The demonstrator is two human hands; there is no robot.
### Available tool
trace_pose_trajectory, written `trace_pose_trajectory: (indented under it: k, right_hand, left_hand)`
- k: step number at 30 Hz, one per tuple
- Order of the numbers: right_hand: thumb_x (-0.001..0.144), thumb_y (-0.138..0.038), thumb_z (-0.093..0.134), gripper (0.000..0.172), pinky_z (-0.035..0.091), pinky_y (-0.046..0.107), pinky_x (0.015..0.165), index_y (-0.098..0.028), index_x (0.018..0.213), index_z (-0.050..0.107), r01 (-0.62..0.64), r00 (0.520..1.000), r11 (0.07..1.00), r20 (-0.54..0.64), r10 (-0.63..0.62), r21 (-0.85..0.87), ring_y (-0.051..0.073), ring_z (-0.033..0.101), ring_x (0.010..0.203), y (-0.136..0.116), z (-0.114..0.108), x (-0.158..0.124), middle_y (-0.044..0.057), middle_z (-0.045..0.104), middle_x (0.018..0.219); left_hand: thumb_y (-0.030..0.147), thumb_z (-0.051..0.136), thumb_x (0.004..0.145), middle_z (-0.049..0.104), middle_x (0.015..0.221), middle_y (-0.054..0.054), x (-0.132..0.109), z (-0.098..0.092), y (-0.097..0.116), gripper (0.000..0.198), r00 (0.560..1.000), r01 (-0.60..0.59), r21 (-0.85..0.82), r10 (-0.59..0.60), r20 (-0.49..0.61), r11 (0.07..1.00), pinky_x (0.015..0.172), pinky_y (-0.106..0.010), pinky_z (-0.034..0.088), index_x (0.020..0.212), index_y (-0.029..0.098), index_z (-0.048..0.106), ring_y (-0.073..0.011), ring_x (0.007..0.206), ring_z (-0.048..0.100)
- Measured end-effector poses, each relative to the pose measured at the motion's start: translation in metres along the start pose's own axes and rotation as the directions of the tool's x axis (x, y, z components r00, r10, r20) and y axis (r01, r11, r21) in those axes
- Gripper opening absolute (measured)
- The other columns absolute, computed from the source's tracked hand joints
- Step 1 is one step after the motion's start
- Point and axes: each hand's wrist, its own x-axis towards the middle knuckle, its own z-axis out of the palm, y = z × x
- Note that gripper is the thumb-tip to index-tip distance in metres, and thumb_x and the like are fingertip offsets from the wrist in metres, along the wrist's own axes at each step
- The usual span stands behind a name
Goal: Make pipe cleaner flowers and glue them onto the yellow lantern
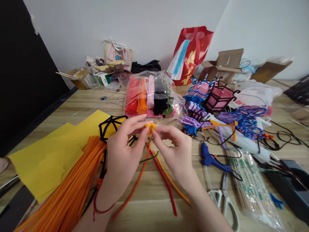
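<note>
My left hand (pixel 125 148) and my right hand (pixel 172 143) meet at the middle of the table, fingertips pinching a small bent yellow-orange pipe cleaner (pixel 150 125) between them. Below it an orange pipe cleaner (pixel 138 180) trails toward me; whether it joins the held piece I cannot tell. Under my hands lie a red pipe cleaner (pixel 166 183), a yellow-orange one (pixel 172 182) and a short green one (pixel 149 158). Behind my left hand sits a black pipe-cleaner frame (pixel 112 124), partly hidden.
Orange pipe cleaners (pixel 70 180) and yellow sheets (pixel 48 158) lie left. A clear bag of coloured pipe cleaners (pixel 151 93) is ahead. On the right are a blue glue gun (pixel 212 158), scissors (pixel 224 196), bagged wooden sticks (pixel 252 183) and pink lanterns (pixel 218 96). A red bag (pixel 193 54) stands behind.
</note>
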Motion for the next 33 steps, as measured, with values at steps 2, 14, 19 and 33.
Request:
trace_pose_trajectory:
  k: [2, 14, 19, 33]
  right_hand:
    - [0.084, -0.024, 0.071, 0.004, 0.06, 0.027, 0.059, -0.021, 0.084, 0.073, -0.176, 0.984, 0.963, 0.023, 0.175, 0.205, 0.015, 0.07, 0.059, -0.001, 0.001, 0.002, 0.003, 0.077, 0.075]
    - [0.081, -0.024, 0.074, 0.005, 0.061, 0.026, 0.062, -0.02, 0.083, 0.074, -0.219, 0.976, 0.945, 0.068, 0.208, 0.244, 0.015, 0.07, 0.063, -0.004, -0.004, 0.004, 0.003, 0.077, 0.077]
    - [0.087, -0.018, 0.066, 0.005, 0.058, 0.025, 0.06, -0.018, 0.086, 0.071, -0.071, 0.995, 0.995, 0.07, 0.066, 0.064, 0.014, 0.068, 0.061, -0.006, -0.005, 0.002, 0.004, 0.075, 0.076]
    - [0.091, -0.016, 0.06, 0.011, 0.056, 0.026, 0.061, -0.017, 0.087, 0.07, 0.115, 0.993, 0.982, 0.021, -0.114, -0.15, 0.014, 0.066, 0.062, -0.003, 0.002, -0.004, 0.006, 0.074, 0.075]
  left_hand:
    - [0.03, 0.068, 0.091, 0.076, 0.113, -0.004, 0.003, -0.002, 0.0, 0.029, 0.999, 0.041, -0.115, -0.038, 0.029, 0.992, 0.094, -0.031, 0.06, 0.118, 0.023, 0.065, -0.0194, 0.107, 0.072]
    - [0.023, 0.071, 0.089, 0.076, 0.109, -0.003, 0.007, -0.011, 0.003, 0.037, 0.994, 0.017, -0.17, 0.002, 0.106, 0.985, 0.089, -0.028, 0.061, 0.124, 0.026, 0.059, -0.0176, 0.101, 0.073]
    - [0.018, 0.071, 0.088, 0.075, 0.099, 0.001, 0.005, -0.008, 0.0, 0.035, 0.996, -0.053, -0.106, 0.06, 0.067, 0.993, 0.087, -0.024, 0.059, 0.12, 0.025, 0.06, -0.0129, 0.091, 0.072]
    - [0.022, 0.074, 0.085, 0.074, 0.098, 0.002, 0.005, -0.001, -0.006, 0.033, 0.998, 0.06, -0.141, -0.056, 0.032, 0.988, 0.084, -0.023, 0.057, 0.116, 0.025, 0.062, -0.013, 0.092, 0.071]
